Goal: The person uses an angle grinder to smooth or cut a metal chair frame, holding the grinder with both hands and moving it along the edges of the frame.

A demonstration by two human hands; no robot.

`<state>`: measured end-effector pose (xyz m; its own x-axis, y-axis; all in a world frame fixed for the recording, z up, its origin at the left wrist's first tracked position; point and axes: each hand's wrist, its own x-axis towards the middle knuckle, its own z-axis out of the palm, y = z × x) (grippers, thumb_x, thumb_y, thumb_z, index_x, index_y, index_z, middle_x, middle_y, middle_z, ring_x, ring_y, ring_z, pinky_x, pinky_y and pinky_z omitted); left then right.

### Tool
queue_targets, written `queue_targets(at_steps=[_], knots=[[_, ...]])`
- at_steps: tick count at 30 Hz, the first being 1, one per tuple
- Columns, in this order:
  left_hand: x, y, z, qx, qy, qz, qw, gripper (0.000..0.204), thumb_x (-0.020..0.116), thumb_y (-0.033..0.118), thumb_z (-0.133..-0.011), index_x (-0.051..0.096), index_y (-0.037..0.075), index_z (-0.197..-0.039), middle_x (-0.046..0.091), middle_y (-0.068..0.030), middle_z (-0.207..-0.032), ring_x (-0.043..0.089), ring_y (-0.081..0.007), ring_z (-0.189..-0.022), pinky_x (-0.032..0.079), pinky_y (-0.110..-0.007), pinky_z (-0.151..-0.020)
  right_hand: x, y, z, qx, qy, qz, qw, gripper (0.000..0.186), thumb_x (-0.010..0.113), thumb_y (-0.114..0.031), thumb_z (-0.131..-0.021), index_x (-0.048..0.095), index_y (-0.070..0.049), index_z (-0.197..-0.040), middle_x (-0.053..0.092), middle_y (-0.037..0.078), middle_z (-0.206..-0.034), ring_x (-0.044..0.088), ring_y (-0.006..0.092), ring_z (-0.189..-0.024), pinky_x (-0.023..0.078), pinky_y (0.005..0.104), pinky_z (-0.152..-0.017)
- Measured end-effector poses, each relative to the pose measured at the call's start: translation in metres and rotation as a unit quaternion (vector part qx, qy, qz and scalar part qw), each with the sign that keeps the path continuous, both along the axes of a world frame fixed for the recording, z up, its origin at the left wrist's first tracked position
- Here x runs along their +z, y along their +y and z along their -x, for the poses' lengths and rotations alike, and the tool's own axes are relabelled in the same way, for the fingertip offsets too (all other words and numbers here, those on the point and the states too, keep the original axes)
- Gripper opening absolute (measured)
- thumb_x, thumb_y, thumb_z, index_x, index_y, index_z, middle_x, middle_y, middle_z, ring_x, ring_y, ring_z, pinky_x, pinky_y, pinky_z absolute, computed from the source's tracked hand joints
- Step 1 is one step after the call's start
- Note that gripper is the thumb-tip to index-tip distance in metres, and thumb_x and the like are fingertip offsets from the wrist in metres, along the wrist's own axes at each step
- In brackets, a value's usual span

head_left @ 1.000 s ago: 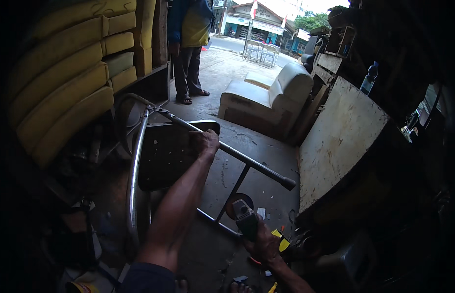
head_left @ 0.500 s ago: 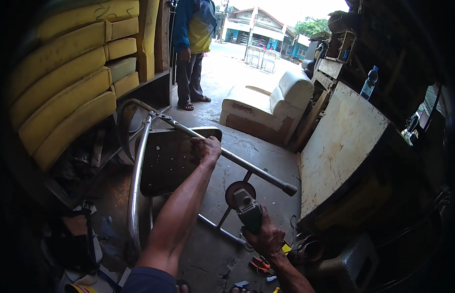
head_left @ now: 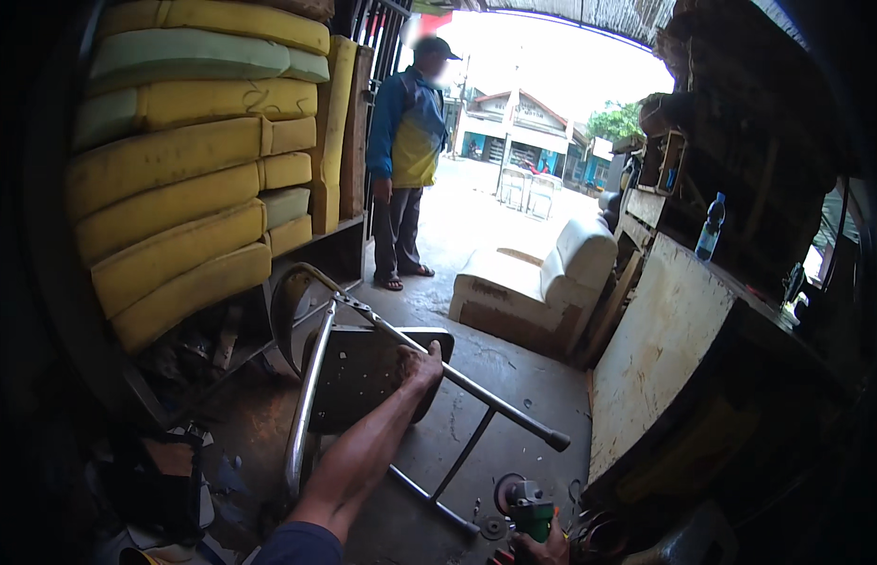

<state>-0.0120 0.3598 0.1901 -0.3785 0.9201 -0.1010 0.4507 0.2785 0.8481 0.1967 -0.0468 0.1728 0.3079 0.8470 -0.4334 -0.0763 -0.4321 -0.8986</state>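
A metal-framed chair [head_left: 308, 405] lies tipped over on the floor, its dark seat panel [head_left: 349, 372] facing me. My left hand [head_left: 422, 367] is closed round one of its tubular legs [head_left: 490, 399], close to the seat edge. Low in the picture, my right hand [head_left: 542, 544] grips a green and grey angle grinder [head_left: 531, 504] with a brown disc [head_left: 507, 492]. The grinder is near the floor, apart from the chair and right of its lower tube. A round dark disc [head_left: 494, 527] lies beside it.
Yellow foam cushions [head_left: 175, 207] are stacked at left. A worn white armchair [head_left: 542, 292] stands ahead, near a person [head_left: 406, 151] in a blue and yellow jacket at the doorway. At right, a pale cabinet [head_left: 655, 358] carries a plastic bottle [head_left: 711, 229].
My right hand has taken the grinder down and away from the chair's crossbar, toward the floor. My left hand keeps its hold on the leg. The view has tilted up.
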Motion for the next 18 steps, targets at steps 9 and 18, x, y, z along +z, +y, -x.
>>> queue_targets(at_steps=[9, 18], knots=[[0.069, -0.216, -0.082, -0.258, -0.089, -0.357, 0.893, 0.043, 0.065, 0.024, -0.093, 0.049, 0.002, -0.127, 0.055, -0.0229, -0.123, 0.059, -0.0402, -0.110, 0.048, -0.053, -0.093, 0.073, 0.012, -0.056, -0.172, 0.217, -0.227, 0.934, 0.056, 0.066, -0.054, -0.087, 0.059, -0.009, -0.120, 0.068, 0.017, -0.091, 0.069, 0.0358, -0.080, 0.059, 0.0467, -0.072], [0.053, -0.332, -0.123, -0.560, -0.077, -0.504, 0.654, 0.062, 0.072, 0.011, -0.092, 0.050, 0.025, -0.148, 0.030, -0.0350, -0.155, 0.047, -0.0535, -0.133, 0.049, -0.051, -0.104, 0.076, 0.039, -0.075, -0.173, 0.257, -0.270, 0.912, 0.057, 0.063, -0.057, -0.087, 0.060, -0.008, -0.116, 0.067, 0.016, -0.089, 0.068, 0.0341, -0.077, 0.059, 0.0449, -0.069]])
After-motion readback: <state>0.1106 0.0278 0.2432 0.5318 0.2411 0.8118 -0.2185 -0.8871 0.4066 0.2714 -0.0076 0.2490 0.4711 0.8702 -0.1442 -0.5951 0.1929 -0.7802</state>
